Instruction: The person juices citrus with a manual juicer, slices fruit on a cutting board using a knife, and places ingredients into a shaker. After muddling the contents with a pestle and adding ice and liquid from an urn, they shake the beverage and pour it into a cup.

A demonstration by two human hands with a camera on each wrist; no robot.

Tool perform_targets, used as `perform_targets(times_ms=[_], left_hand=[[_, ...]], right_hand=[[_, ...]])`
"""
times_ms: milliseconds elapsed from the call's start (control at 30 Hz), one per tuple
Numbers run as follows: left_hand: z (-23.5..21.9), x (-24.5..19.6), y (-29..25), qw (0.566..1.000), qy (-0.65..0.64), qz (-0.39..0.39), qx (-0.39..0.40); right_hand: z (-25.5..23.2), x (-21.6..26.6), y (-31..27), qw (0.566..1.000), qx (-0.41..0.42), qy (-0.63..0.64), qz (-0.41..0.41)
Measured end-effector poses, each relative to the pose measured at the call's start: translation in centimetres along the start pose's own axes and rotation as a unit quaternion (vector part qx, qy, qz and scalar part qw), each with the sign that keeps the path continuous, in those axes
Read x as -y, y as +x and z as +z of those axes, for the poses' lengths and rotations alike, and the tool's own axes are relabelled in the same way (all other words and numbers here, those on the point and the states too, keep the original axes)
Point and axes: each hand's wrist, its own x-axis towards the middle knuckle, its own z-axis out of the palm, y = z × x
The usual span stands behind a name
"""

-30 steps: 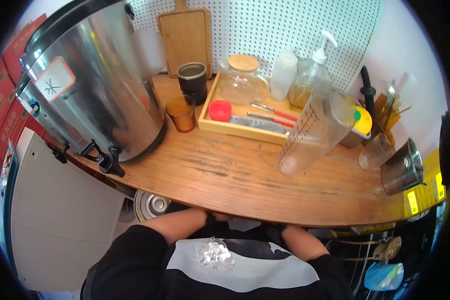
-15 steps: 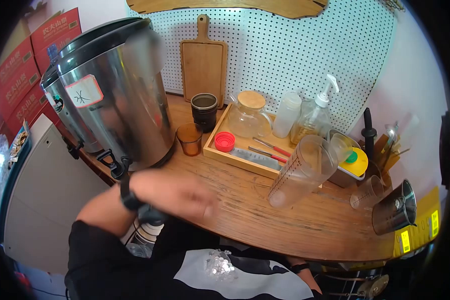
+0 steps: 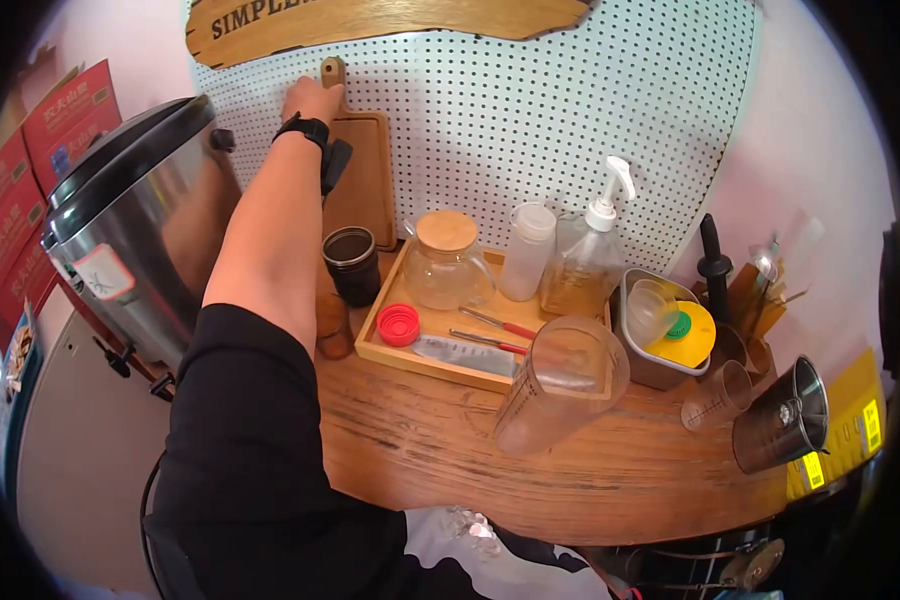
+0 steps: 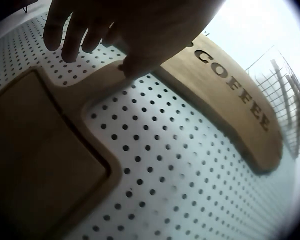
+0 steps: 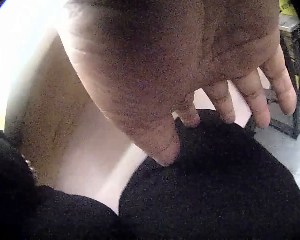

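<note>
Reaching up to the pegboard, my left hand (image 3: 313,98) is at the handle of the wooden cutting board (image 3: 358,170). In the left wrist view the fingers of the left hand (image 4: 135,30) are spread and slightly bent, and the thumb tip overlaps the end of the handle of the cutting board (image 4: 45,150); whether it presses there I cannot tell. The right hand (image 5: 190,65) hangs over black clothing (image 5: 215,180), fingers loosely extended and holding nothing; the head view does not show it.
A steel urn (image 3: 160,240) stands left of the arm. Right of it are a black cup (image 3: 352,268), a wooden tray (image 3: 430,372) with a glass teapot (image 3: 445,275), a tall measuring cup (image 3: 560,390) and a grey bin (image 3: 660,372). A wooden sign (image 4: 230,95) hangs above.
My left arm has risen from below the table, across its front edge, up to the cutting board. The head view has shifted, and the right forearm has dropped out of it.
</note>
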Motion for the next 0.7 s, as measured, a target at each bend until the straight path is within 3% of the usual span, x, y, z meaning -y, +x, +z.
perform_targets(times_ms=[33, 67, 300, 367, 500, 567, 600, 667, 700], left_hand=[[0.3, 0.0, 0.2, 0.998, 0.018, -0.013, 0.058], [0.9, 0.0, 0.3, 0.997, 0.025, -0.016, 0.067], [1.8, 1.1, 0.2, 0.996, -0.023, -0.036, 0.079], [0.9, 0.6, -1.2, 1.000, -0.023, -0.009, 0.019], [-1.5, -0.7, -2.3, 0.999, -0.036, 0.029, -0.004], [-2.8, -1.4, -2.8, 0.986, -0.046, 0.123, -0.106], [-3.7, -1.8, -2.9, 0.987, -0.043, 0.120, -0.102], [-6.1, -3.1, -3.1, 0.972, -0.058, 0.219, -0.057], [-7.9, -5.5, -6.0, 0.944, -0.134, 0.235, -0.189]], right_hand=[[-0.1, -0.2, -0.2, 1.000, 0.000, 0.002, 0.007], [-0.2, -0.4, -0.5, 1.000, 0.000, 0.004, 0.013], [-0.3, -0.9, -3.3, 0.999, 0.011, 0.021, 0.047], [-0.7, -1.0, -4.0, 0.998, 0.016, 0.023, 0.051], [-1.3, -1.2, -6.3, 0.997, 0.024, 0.030, 0.066], [-1.6, -1.3, -7.9, 0.996, 0.031, 0.034, 0.077], [-1.8, -1.3, -8.8, 0.995, 0.034, 0.036, 0.083], [-2.1, -1.4, -11.2, 0.993, 0.040, 0.041, 0.101], [-2.2, -1.3, -12.8, 0.992, 0.043, 0.045, 0.113]])
